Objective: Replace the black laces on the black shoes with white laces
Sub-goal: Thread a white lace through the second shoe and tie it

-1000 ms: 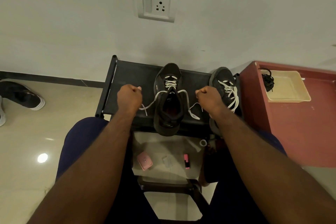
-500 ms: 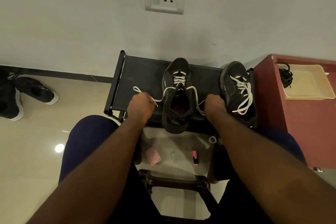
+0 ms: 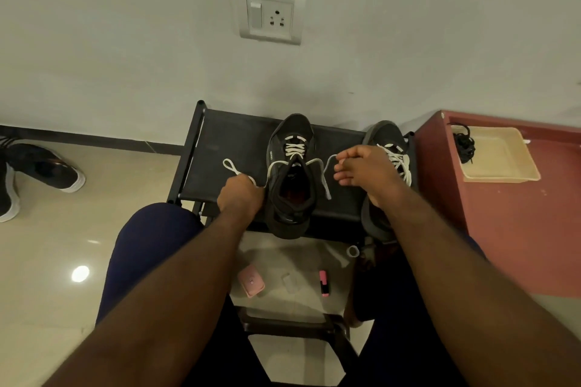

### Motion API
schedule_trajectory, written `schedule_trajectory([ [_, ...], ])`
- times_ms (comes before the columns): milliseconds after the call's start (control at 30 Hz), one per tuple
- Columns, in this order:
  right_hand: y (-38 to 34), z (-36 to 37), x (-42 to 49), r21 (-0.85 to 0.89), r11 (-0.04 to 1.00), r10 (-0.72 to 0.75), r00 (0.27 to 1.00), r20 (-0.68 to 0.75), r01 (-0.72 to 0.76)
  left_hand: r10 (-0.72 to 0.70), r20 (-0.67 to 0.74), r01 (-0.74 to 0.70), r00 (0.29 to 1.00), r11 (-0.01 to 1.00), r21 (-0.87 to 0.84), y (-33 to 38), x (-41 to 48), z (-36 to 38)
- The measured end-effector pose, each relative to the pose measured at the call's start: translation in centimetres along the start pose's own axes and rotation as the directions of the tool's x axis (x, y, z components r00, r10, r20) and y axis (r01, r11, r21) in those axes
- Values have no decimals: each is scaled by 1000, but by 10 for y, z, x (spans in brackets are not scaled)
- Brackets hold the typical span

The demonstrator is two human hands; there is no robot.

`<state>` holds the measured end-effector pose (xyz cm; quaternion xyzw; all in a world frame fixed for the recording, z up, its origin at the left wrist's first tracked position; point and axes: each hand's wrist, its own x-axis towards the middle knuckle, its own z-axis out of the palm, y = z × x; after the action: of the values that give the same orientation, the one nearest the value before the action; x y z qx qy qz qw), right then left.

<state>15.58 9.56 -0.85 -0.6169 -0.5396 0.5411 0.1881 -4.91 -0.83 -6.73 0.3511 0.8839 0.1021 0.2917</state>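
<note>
Head view: left hand [image 3: 240, 195] grips one end of the white lace [image 3: 294, 149], fingers curled round it; the middle shoe [image 3: 294, 127] stands on the surface [image 3: 232, 141], half laced. Right hand [image 3: 367, 170] pinches the other end. Judged next: thread the following eyelets. Tray [image 3: 503, 178] holds black laces [image 3: 464, 144].

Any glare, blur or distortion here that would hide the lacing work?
Head view: one lamp reflection on the floor tiles, well left of the work; dim light, so the middle shoe loses detail, yet its white lace stands out; left hand and right hand look sharp; wide-angle bending at the edges.
</note>
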Motion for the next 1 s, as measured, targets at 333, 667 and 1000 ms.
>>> schedule_trajectory([
  [333,-92,-34,-74,-186,892,-425,905,-35,412,514,-315,-561,798,824,-77,35,-82,-155],
  [667,-181,-37,-165,160,701,-678,719,-153,695,765,-389,-857,513,476,-196,94,-158,-217],
  [1000,-195,-40,-181,147,638,-700,648,-299,756,529,-500,-715,686,359,-600,143,-178,-234],
])
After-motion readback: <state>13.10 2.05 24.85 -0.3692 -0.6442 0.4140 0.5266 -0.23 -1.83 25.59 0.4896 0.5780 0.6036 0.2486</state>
